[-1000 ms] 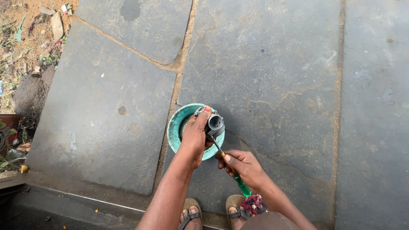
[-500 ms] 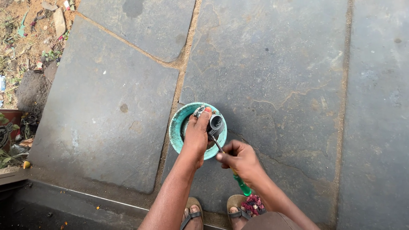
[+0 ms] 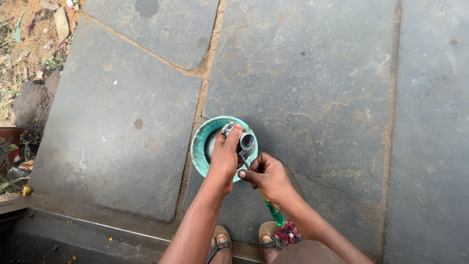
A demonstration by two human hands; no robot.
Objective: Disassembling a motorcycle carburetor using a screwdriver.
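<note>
left hand (image 3: 224, 155) clamped on grey metal part (image 3: 244, 143) over teal bowl (image 3: 199, 146), right hand (image 3: 268, 177) gripping, seemingly, green-handled screwdriver (image 3: 271, 209)

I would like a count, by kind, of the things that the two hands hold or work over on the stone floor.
Teal bowl: 1
Grey metal part with a round opening, held by the left hand: 1
Screwdriver with a green handle, held by the right hand: 1
Total: 3

Outdoor yard: stone paving slabs (image 3: 122, 146) w/ dirt edge (image 3: 24, 44)
</note>
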